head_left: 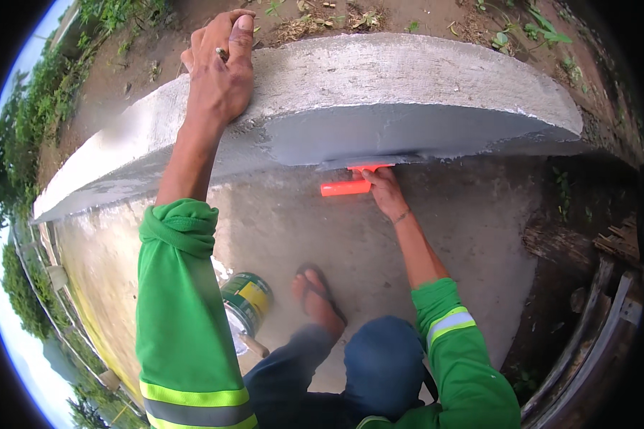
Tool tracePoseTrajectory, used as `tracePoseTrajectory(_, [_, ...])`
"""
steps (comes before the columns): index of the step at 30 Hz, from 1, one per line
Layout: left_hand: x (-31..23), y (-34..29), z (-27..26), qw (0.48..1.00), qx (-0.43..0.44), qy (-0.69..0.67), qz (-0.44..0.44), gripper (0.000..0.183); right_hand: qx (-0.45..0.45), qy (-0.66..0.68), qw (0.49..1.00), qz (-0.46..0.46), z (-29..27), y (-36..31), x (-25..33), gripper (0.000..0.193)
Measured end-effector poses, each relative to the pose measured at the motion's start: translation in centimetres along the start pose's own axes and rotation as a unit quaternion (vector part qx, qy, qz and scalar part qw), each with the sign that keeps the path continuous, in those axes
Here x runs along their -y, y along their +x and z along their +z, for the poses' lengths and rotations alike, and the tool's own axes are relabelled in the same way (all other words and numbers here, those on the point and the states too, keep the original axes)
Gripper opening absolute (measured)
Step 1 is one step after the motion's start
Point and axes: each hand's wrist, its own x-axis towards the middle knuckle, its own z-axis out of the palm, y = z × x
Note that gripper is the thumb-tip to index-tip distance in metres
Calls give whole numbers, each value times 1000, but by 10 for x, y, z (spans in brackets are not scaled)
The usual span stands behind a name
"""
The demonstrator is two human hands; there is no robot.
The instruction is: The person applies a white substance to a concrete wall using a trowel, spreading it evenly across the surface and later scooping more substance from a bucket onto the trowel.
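My left hand (222, 71) grips the top of a low concrete wall (379, 71), its fingers bent over the far edge. Lower down, my right hand (386, 187) is closed on an orange-handled plastering trowel (346, 187). The trowel's flat blade lies against the bottom of the wall's near face. Smooth grey plaster (336, 132) coats much of that face, while the wall's top looks pale and rough. By my foot stands a green and yellow can (249, 294); a tool with a wooden handle (254, 346) lies beside it, over something white.
Concrete floor (279, 229) stretches between the wall and my legs. Old timber pieces (587, 336) lie at the right edge. Bare soil with small plants borders the wall's far side. A railing (50, 286) and trees are at the left.
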Motion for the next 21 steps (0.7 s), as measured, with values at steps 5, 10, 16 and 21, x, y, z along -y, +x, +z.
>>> tracePoseTrajectory(5, [-1, 0, 0, 1000, 3, -6, -11, 41, -2, 14, 1000, -19, 47, -29, 67, 30])
tracePoseTrajectory(10, [1, 0, -1, 1000, -2, -10, -11, 39, 22, 19, 999, -33, 126, -76, 177, 29])
tracePoseTrajectory(16, [-5, 1, -7, 998, 23, -18, -50, 40, 65, 1, 990, -126, 164, -127, 242, 23])
tracePoseTrajectory(21, [2, 1, -18, 998, 29, -17, -45, 43, 34, -96, 978, -182, 112, -180, 160, 46])
